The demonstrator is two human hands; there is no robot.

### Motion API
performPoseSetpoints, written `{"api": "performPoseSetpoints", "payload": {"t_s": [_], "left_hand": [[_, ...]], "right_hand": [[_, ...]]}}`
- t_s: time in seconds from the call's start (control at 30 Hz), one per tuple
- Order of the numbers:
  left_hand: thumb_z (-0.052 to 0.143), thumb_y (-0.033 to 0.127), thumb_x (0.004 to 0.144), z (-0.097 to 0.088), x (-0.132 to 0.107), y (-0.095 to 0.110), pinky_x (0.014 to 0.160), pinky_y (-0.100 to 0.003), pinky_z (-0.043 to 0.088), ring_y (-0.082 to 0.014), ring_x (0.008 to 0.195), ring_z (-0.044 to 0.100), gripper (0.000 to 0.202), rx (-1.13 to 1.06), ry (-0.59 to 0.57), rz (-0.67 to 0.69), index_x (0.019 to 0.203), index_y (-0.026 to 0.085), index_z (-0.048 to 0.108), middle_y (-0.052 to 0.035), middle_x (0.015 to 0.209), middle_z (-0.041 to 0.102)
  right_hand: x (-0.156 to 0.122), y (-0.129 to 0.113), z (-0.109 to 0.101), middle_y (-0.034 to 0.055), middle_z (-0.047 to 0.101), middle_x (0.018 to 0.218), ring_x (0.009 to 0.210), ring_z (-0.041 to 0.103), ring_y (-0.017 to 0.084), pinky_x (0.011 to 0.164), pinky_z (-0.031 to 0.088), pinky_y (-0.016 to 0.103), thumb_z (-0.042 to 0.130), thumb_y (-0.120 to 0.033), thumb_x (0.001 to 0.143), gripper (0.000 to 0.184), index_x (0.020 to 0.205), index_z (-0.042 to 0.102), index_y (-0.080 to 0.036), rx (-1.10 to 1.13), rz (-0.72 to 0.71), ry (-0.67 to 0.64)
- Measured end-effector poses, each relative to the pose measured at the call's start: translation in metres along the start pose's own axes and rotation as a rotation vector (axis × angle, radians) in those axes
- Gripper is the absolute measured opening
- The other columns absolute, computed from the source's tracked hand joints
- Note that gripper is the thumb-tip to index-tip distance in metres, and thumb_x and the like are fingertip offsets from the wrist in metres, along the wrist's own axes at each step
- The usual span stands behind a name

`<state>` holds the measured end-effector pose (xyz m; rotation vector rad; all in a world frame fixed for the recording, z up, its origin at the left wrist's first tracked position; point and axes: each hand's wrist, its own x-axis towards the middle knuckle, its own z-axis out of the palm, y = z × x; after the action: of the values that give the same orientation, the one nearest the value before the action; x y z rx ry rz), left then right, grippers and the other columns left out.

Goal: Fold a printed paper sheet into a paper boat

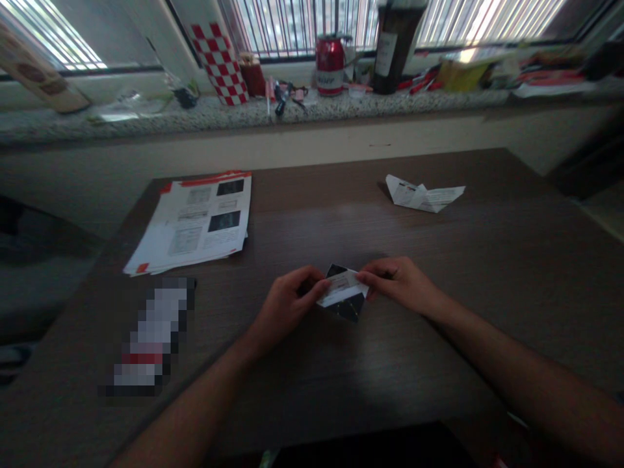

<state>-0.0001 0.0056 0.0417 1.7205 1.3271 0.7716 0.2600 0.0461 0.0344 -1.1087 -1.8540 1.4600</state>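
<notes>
A small folded sheet of paper (344, 296), white with dark printed patches, is held just over the brown table (292, 214). My left hand (295, 296) pinches its left corner between thumb and fingers. On the opposite side, my right hand (397, 283) grips the right corner in the same way. Farther back on the right rests a folded paper boat (424, 197) with print on its sides.
At the back left lies a stack of printed sheets (195, 224). A pixelated phone-shaped object (153, 335) is nearer, at left. Along the stone windowsill (205, 120) stand a red can (329, 65), a dark bottle (396, 49) and a red-and-white checkered box (221, 65).
</notes>
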Motion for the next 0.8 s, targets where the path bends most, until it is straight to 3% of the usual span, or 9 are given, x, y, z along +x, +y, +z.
{"api": "performPoseSetpoints", "payload": {"t_s": [0.13, 0.27, 0.43, 0.63, 0.8], "left_hand": [[0.066, 0.037, 0.1, 0.0, -0.001, 0.0, 0.063, -0.024, 0.046, -0.0146, 0.071, 0.064, 0.022, 0.014, -0.028, 0.01, 0.09, 0.019, 0.072, -0.0002, 0.081, 0.072], [0.068, 0.036, 0.099, 0.001, -0.002, 0.002, 0.066, -0.025, 0.05, -0.0155, 0.076, 0.068, 0.017, -0.024, -0.021, 0.003, 0.1, 0.02, 0.072, 0.0, 0.086, 0.074], [0.067, 0.033, 0.1, 0.003, -0.004, 0.004, 0.074, -0.027, 0.053, -0.0166, 0.084, 0.071, 0.014, -0.054, -0.096, 0.028, 0.103, 0.02, 0.073, -0.001, 0.093, 0.076], [0.065, 0.031, 0.101, 0.002, -0.003, 0.005, 0.071, -0.027, 0.052, -0.016, 0.08, 0.068, 0.014, -0.052, -0.069, 0.028, 0.098, 0.02, 0.071, -0.0006, 0.089, 0.073], [0.063, 0.031, 0.1, 0.003, -0.002, 0.006, 0.071, -0.027, 0.053, -0.0166, 0.081, 0.067, 0.012, -0.074, 0.043, -0.016, 0.095, 0.02, 0.066, -0.0009, 0.089, 0.071]], "right_hand": [[0.001, 0.0, -0.001, 0.0016, 0.074, 0.071, 0.066, 0.07, 0.015, 0.062, 0.05, 0.025, 0.067, -0.046, 0.099, 0.031, 0.088, 0.078, -0.019, -0.02, 0.017, -0.037], [-0.001, 0.001, -0.001, 0.0008, 0.074, 0.071, 0.066, 0.07, 0.015, 0.062, 0.05, 0.025, 0.067, -0.048, 0.098, 0.033, 0.09, 0.078, -0.019, -0.041, 0.039, -0.097], [-0.003, 0.001, 0.002, 0.0011, 0.075, 0.075, 0.068, 0.07, 0.014, 0.062, 0.05, 0.024, 0.066, -0.05, 0.099, 0.034, 0.093, 0.079, -0.019, -0.058, 0.04, -0.203], [-0.002, 0.002, 0.008, 0.0031, 0.075, 0.085, 0.071, 0.07, 0.015, 0.065, 0.056, 0.027, 0.069, -0.052, 0.095, 0.035, 0.1, 0.077, -0.018, 0.099, 0.117, -0.122], [-0.002, 0.007, 0.012, 0.0053, 0.076, 0.093, 0.081, 0.072, 0.018, 0.07, 0.061, 0.03, 0.072, -0.053, 0.093, 0.038, 0.109, 0.074, -0.018, 0.243, 0.162, -0.065]]}}
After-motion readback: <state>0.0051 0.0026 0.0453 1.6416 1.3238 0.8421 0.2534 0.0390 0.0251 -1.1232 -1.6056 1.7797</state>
